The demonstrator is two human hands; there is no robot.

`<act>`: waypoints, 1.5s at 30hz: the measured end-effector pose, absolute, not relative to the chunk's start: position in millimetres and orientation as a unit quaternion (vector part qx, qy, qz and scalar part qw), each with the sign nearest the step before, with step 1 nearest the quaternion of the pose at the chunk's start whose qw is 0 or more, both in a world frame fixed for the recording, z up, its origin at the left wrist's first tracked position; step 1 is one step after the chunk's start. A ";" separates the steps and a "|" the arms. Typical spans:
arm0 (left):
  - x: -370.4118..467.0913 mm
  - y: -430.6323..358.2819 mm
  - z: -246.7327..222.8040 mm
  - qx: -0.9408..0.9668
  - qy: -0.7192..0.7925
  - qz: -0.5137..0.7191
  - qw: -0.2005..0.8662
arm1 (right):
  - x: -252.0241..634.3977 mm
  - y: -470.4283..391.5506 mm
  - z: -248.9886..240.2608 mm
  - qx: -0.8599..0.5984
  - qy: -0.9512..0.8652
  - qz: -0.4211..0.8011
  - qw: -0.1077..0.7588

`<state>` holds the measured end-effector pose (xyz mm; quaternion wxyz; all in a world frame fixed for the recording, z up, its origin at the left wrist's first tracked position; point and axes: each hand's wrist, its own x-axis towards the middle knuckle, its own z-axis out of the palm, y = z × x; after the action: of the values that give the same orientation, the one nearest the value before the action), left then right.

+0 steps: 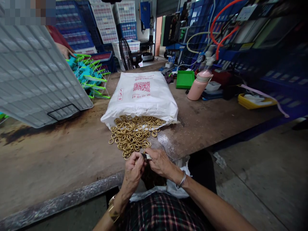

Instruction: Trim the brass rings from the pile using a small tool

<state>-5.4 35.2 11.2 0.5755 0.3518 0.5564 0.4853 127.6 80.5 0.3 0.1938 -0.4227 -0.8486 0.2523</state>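
Note:
My left hand is closed in a pinch at the table's front edge; what its fingertips hold is mostly hidden. Right beside it, my right hand grips a small tool with a pale part and a dark part, its kind unclear. The dark part meets the left fingertips. Just beyond both hands lies a heap of gold-brown rings, spilling from the mouth of a white woven sack printed in red. Below the hands, a pale bag or cloth with a dark interior rests over my lap.
At left a large white ribbed panel leans beside green and teal pieces, where another person's hand reaches. A pink bottle, green tray and yellow tray stand right. Stacked crates and a black fan are behind.

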 end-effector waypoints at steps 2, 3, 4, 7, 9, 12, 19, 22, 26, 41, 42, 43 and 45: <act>-5.9 35.2 10.6 0.358 0.558 0.487 0.569 | 127.2 79.4 1.0 -0.424 -0.851 0.246 0.191; -6.2 35.0 10.5 0.363 0.559 0.487 0.564 | 126.8 78.6 1.6 -0.423 -0.852 0.244 0.188; -6.5 34.7 10.5 0.369 0.559 0.489 0.559 | 126.5 77.9 2.4 -0.422 -0.854 0.244 0.184; -7.2 32.0 11.4 0.382 0.549 0.497 0.554 | 126.4 77.0 3.5 -0.413 -0.861 0.246 0.167; -6.9 28.2 13.8 0.385 0.541 0.497 0.559 | 128.7 79.8 0.7 -0.421 -0.859 0.245 0.157; -5.4 21.9 19.5 0.391 0.525 0.486 0.579 | 136.7 89.7 -8.9 -0.480 -0.834 0.226 0.151; -4.6 26.6 15.7 0.342 0.537 0.493 0.593 | 141.7 90.3 -4.3 -0.479 -0.823 0.232 0.197; -6.0 29.1 9.9 0.338 0.545 0.494 0.587 | 132.1 77.0 5.6 -0.442 -0.845 0.245 0.176; -6.4 27.3 7.7 0.327 0.539 0.497 0.595 | 123.4 69.2 5.2 -0.433 -0.857 0.232 0.157; -8.1 14.7 17.9 0.369 0.507 0.498 0.600 | 132.5 83.2 -0.4 -0.509 -0.830 0.203 0.106; -8.1 13.1 20.6 0.361 0.491 0.498 0.617 | 137.4 88.6 -2.6 -0.534 -0.817 0.193 0.107; -8.4 12.5 22.9 0.344 0.476 0.502 0.635 | 142.2 93.6 -4.5 -0.551 -0.806 0.182 0.116; -9.9 14.9 25.2 0.288 0.449 0.520 0.668 | 149.4 101.0 -7.2 -0.564 -0.795 0.170 0.146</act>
<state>-9.9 14.9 25.2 0.6677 0.2877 0.4486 0.5198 149.4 101.0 -7.2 0.1458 -0.5643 -0.7947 0.1695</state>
